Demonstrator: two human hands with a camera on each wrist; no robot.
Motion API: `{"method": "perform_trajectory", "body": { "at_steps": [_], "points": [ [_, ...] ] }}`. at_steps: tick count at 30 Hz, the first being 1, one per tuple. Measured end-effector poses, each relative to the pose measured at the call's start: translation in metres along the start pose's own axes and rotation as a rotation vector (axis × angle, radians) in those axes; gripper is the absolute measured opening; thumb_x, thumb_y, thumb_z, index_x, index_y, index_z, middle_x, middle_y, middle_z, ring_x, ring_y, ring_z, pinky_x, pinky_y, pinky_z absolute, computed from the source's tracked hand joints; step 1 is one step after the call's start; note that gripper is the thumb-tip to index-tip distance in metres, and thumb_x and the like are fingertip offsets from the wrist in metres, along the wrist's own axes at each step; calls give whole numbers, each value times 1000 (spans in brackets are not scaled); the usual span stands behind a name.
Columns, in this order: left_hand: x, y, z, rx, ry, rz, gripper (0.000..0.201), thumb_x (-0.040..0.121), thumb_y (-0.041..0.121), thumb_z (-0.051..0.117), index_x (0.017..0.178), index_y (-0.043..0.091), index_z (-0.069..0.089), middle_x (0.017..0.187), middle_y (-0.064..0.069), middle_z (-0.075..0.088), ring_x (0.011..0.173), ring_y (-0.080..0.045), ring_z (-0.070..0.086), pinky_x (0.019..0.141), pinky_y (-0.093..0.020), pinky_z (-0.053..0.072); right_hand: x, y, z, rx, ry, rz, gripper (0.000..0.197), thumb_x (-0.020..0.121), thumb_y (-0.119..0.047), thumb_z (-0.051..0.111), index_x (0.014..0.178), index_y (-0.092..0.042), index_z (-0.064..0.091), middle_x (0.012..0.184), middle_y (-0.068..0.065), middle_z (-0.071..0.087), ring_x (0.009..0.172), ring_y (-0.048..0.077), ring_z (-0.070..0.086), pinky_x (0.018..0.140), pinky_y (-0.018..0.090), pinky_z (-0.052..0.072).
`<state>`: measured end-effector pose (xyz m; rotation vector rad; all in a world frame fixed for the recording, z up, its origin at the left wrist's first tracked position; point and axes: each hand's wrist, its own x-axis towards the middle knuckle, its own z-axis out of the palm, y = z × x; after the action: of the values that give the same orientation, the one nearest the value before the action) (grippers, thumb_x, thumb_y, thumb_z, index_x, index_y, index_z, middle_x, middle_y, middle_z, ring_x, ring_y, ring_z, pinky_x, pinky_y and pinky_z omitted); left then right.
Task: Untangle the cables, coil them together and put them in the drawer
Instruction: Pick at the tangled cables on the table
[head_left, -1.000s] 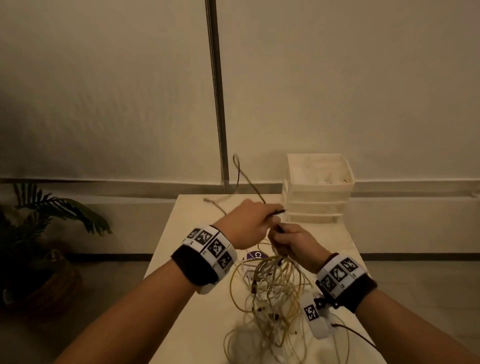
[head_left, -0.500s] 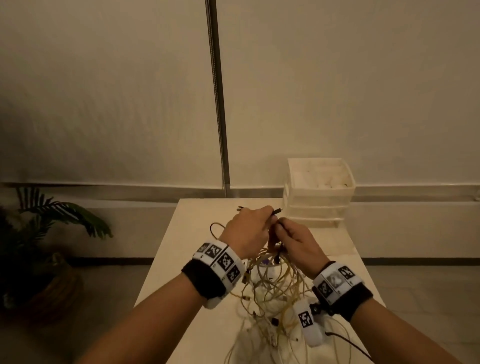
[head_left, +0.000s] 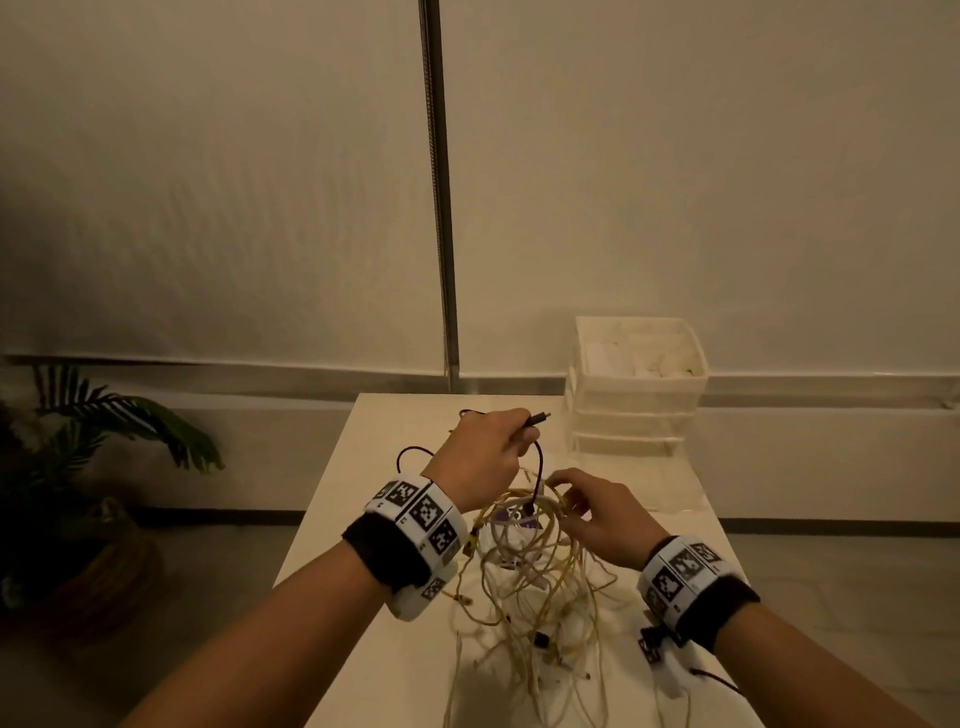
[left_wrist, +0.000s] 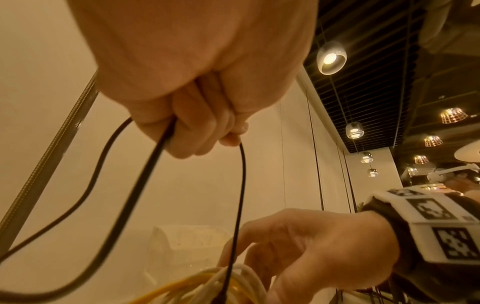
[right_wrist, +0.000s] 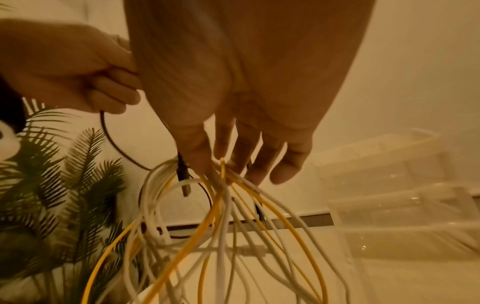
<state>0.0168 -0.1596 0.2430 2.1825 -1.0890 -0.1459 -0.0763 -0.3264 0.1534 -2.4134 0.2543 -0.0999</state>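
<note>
Untangling is barely begun: left hand (head_left: 485, 452) clenches the dark cable (left_wrist: 145, 174), right hand (head_left: 597, 514) pinches the tangled white and yellow cables (head_left: 524, 571), drawer (head_left: 636, 400) unused.

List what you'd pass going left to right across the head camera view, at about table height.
Potted plant → left hand gripping the dark cable → right hand pinching the yellow and white cable tangle → white drawer unit.

Left hand (head_left: 488, 447) fisted, right hand (head_left: 597, 514) pinching, fingers down
</note>
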Motion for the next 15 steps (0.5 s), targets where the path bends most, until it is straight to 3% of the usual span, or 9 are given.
{"method": "perform_trajectory", "body": {
  "at_steps": [3, 7, 10, 12, 15],
  "points": [
    [2, 0, 3, -19, 12, -5, 26, 102, 22, 44, 76, 19, 48, 61, 4, 48, 57, -15, 42, 56, -28, 33, -1, -3, 12, -48, 31, -94, 30, 86, -32, 64, 115, -26, 59, 91, -9, 65, 84, 10, 60, 77, 25, 49],
    [-2, -3, 3, 175, -87, 45, 21, 100, 25, 46, 79, 22, 47, 65, 2, 50, 63, -23, 48, 58, -34, 40, 2, -5, 11, 92, 154, -93, 12, 94, -21, 58, 94, -23, 69, 74, -14, 65, 68, 4, 60, 65, 15, 45],
    [-8, -5, 0, 158, -124, 60, 21, 100, 23, 47, 80, 19, 49, 62, 8, 48, 61, -18, 46, 57, -31, 32, 9, -4, 0, 128, 146, -20, 21, 95, -22, 55, 75, -27, 61, 62, -8, 62, 59, 10, 58, 66, 33, 49],
    [-10, -5, -2, 79, -64, 78, 23, 100, 20, 48, 80, 11, 54, 62, 5, 51, 57, -13, 45, 55, -30, 31, 12, -4, 0, 49, 97, 18, 17, 95, -22, 54, 80, -20, 62, 71, -3, 65, 65, 18, 62, 69, 34, 49],
    [-8, -4, -7, 61, 21, 132, 23, 99, 18, 49, 80, 7, 57, 59, 2, 51, 55, -17, 44, 53, -29, 31, 12, -1, 6, -34, 90, 60, 17, 95, -21, 53, 90, -12, 67, 80, 3, 69, 77, 25, 66, 71, 32, 46]
  ]
}}
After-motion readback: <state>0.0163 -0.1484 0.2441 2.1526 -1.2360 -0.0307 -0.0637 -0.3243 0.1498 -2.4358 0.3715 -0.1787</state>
